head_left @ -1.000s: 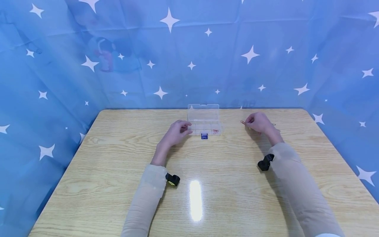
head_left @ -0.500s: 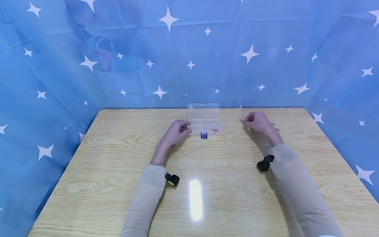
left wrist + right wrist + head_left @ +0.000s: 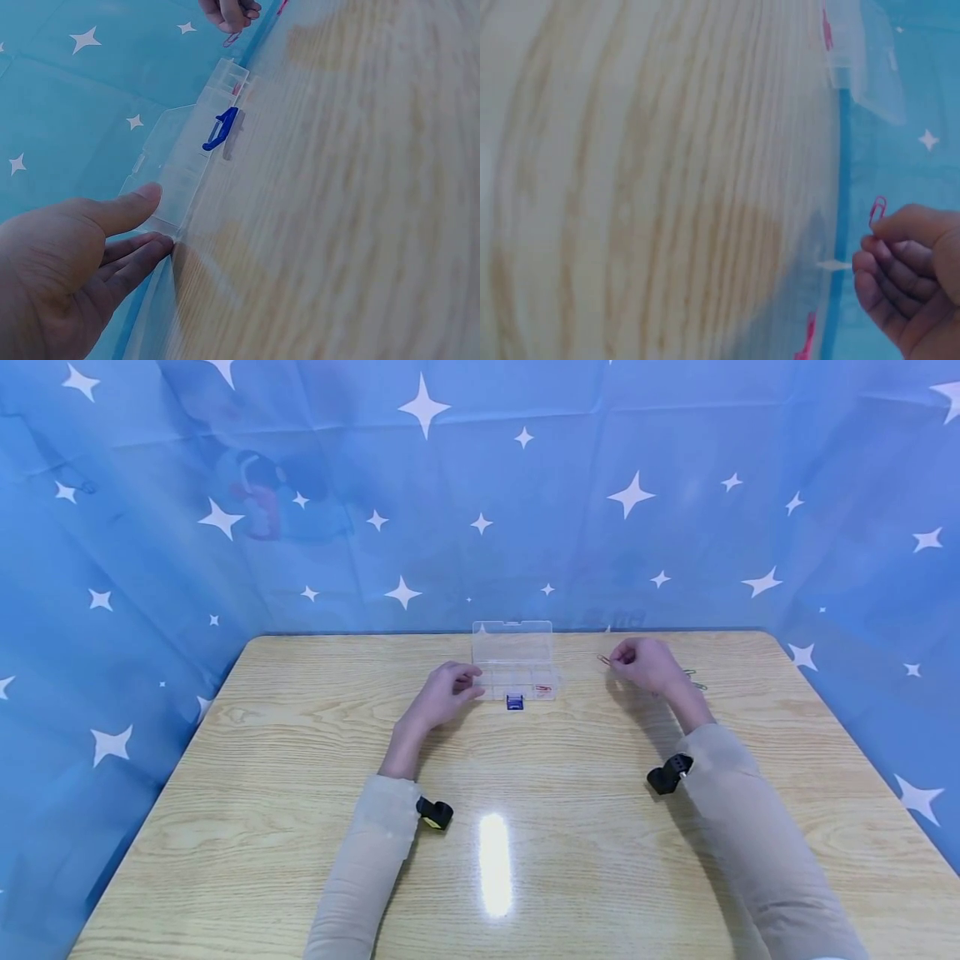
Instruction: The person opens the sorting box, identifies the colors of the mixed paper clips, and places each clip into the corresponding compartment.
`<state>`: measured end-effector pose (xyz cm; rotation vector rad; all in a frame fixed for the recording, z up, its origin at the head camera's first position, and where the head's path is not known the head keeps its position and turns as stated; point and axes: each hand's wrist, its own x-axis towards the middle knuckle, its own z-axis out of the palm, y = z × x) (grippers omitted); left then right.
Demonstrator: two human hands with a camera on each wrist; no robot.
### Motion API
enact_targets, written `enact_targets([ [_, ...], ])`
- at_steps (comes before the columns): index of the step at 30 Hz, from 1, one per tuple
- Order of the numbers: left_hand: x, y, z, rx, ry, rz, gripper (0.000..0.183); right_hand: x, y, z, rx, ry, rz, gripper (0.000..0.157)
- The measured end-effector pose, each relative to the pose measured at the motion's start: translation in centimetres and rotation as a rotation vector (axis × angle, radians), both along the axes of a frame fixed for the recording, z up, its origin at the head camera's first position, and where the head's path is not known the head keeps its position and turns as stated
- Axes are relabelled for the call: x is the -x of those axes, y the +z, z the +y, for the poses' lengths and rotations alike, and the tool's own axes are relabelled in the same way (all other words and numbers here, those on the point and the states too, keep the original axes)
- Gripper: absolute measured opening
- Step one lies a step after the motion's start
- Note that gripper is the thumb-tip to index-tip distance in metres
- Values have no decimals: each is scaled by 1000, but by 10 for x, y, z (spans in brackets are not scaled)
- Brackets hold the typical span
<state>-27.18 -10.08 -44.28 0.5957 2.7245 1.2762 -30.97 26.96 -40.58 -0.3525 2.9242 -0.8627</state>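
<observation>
A clear plastic compartment box [image 3: 512, 679] stands at the back of the table with its lid [image 3: 512, 642] raised. My left hand [image 3: 447, 693] is at its left end; in the left wrist view the thumb and fingers are fairly straight, fingertips right at the box's corner. A blue clip-like piece [image 3: 514, 702] is at the front of the box. One front right compartment holds red paper clips [image 3: 543, 688]. To the right, my right hand [image 3: 647, 663] pinches a red paper clip [image 3: 878, 210] between thumb and finger, raised off the table.
Green paper clips [image 3: 699, 686] lie on the wooden table [image 3: 570, 810] behind the right wrist. Another red piece [image 3: 807, 337] lies on the table in the right wrist view. A blue star-patterned curtain [image 3: 360, 460] hangs behind the table's back edge.
My right hand has lifted slightly and moved a little left with the red paper clip, uncovering more of the green clips. The left hand stays at the box's end.
</observation>
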Motion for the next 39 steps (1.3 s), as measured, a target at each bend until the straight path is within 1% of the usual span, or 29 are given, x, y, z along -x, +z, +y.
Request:
enact_targets([
  [7, -1, -1, -1, -5, 6, 0, 38, -5, 9, -15, 16, 37, 49, 16],
  [17, -1, -1, 0, -2, 13, -5, 39, -12, 17, -33, 47, 93, 57, 15],
  [24, -2, 0, 0, 2, 15, -4, 39, -16, 23, -49, 53, 164, 80, 12],
  [32, -2, -1, 0, 6, 15, 3, 38, -20, 20, -65, 31, 234, 80, 11],
  [39, -1, 0, 1, 8, 12, 2, 39, -22, 20, -74, 5, 249, 57, 10],
])
